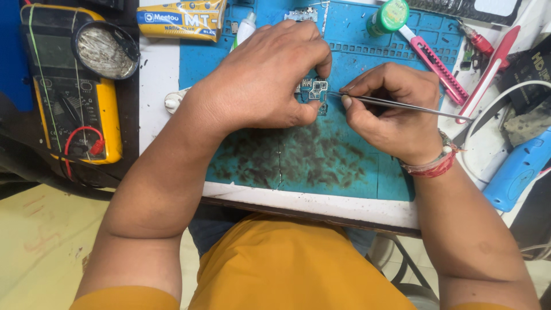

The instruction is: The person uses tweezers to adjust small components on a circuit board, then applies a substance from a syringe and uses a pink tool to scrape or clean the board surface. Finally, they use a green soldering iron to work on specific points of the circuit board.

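Observation:
My left hand pinches a small blue circuit board against the blue work mat, fingers curled over most of it. My right hand grips thin metal tweezers, whose tips touch the board's right edge. A red thread band sits on my right wrist. Much of the board is hidden under my left fingers.
A yellow multimeter with a round wire-wool tin lies at the left. A yellow box, a green-capped bottle, a pink utility knife, a red tool and a blue tool ring the mat. The table's front edge is near my lap.

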